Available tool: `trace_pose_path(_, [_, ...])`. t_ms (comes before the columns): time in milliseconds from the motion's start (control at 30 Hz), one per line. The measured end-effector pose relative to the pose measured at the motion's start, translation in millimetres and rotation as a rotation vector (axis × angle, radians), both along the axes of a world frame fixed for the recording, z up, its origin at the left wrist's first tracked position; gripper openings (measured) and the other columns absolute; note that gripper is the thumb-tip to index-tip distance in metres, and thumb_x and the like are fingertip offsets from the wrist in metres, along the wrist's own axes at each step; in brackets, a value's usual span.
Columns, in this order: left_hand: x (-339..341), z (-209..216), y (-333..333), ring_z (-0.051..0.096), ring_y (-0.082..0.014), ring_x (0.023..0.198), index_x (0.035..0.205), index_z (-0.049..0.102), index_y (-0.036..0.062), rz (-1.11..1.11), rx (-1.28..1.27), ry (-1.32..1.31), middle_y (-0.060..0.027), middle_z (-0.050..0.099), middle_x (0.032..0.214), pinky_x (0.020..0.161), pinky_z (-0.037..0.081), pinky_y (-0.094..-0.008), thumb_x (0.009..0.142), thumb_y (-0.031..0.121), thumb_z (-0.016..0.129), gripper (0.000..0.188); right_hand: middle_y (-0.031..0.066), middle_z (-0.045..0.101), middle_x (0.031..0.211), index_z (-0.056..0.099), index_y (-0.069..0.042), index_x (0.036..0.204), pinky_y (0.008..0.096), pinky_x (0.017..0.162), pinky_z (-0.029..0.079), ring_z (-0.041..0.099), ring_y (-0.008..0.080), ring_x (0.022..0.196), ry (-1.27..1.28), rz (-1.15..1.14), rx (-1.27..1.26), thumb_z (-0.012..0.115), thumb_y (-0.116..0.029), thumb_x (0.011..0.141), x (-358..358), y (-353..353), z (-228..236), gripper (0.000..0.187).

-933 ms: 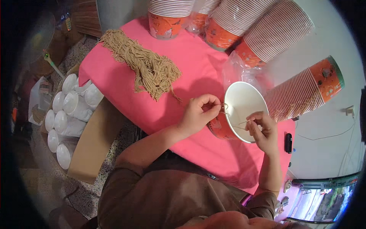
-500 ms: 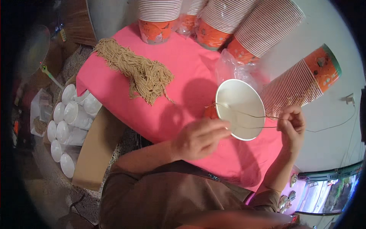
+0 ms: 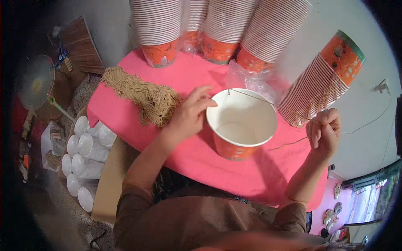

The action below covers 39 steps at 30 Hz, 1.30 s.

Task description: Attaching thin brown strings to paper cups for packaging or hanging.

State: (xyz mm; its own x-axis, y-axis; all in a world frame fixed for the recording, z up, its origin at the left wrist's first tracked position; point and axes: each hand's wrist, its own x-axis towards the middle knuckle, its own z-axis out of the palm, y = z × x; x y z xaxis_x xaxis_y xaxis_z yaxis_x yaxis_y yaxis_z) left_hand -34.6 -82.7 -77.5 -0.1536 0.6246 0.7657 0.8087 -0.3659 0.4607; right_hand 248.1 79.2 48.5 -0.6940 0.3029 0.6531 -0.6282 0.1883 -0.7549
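A white paper bucket [image 3: 240,121] with an orange printed outside stands upright on the pink cloth, its mouth toward me. My right hand [image 3: 324,131], right of the bucket, is closed on a thin brown string [image 3: 256,98]. One length of string runs taut across the bucket's mouth to its far rim; a loose end trails left over the cloth. My left hand [image 3: 192,111] is at the bucket's left rim, fingers apart and fingertips close to the edge; whether they touch it I cannot tell. Left of it lies a thick bundle of tan strings [image 3: 144,96].
Tall stacks of nested paper buckets [image 3: 157,29] line the far edge of the pink cloth [image 3: 201,71]. At the right, a stack [image 3: 312,90] leans, with strings draped over it. Clear plastic wrap [image 3: 251,79] lies behind the bucket. A cardboard box [image 3: 111,184] of white cups [image 3: 90,146] sits lower left.
My left hand has moved left and away from me, from the bucket's near side to its left rim. The bucket now stands more upright, and the string's loose end hangs free below my right hand.
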Motion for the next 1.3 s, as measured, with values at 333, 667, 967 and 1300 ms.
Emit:
trace_pose_path(333, [19.3, 56.7, -29.5, 0.062, -0.0148, 0.084, 0.113, 0.062, 0.0005, -0.057, 0.014, -0.275, -0.0092, 0.064, 0.104, 0.075, 0.049, -0.0275, 0.085, -0.005, 0.052, 0.030, 0.0190, 0.061, 0.069, 0.053, 0.008, 0.095, 0.0335, 0.055, 0.054, 0.061, 0.0225, 0.050, 0.006, 0.172, -0.198, 0.053, -0.001, 0.088, -32.2, -40.1, -15.2, 0.011])
trace_pose_path(667, [91.2, 79.1, -29.4, 0.053, -0.0032, 0.064, 0.103, 0.066, -0.0024, -0.459, -0.313, -0.691, -0.0023, 0.064, 0.077, 0.059, 0.045, -0.0198, 0.090, 0.005, 0.059, 0.016, 0.0208, 0.063, 0.090, 0.049, 0.005, 0.106, 0.0382, 0.070, 0.056, 0.067, 0.0285, 0.077, 0.162, 0.107, -0.170, 0.047, -0.001, 0.094, -41.8, -48.1, -23.7, 0.014])
trace_pose_path(967, [74.1, 73.8, -48.9, 0.054, -0.0048, 0.060, 0.097, 0.068, 0.0000, -0.099, -0.123, -0.548, -0.0027, 0.063, 0.071, 0.053, 0.044, -0.0206, 0.089, 0.002, 0.058, 0.012, 0.0157, 0.066, 0.090, 0.056, 0.005, 0.104, 0.0277, 0.064, 0.054, 0.067, 0.0192, 0.074, -0.119, -0.085, -0.120, 0.051, 0.006, 0.089, -48.7, -33.5, -28.4, 0.016])
trace_pose_path(1300, [92.9, 60.5, -36.9, 0.061, -0.0194, 0.062, 0.086, 0.063, 0.0021, -0.174, -0.071, -0.233, -0.0099, 0.061, 0.073, 0.054, 0.047, -0.0295, 0.080, 0.002, 0.066, 0.006, 0.0083, 0.058, 0.116, 0.048, -0.006, 0.132, 0.0221, 0.062, 0.047, 0.056, 0.0079, 0.070, -0.567, -0.029, 0.195, 0.067, 0.004, 0.075, -42.8, -80.6, -25.3, 0.061])
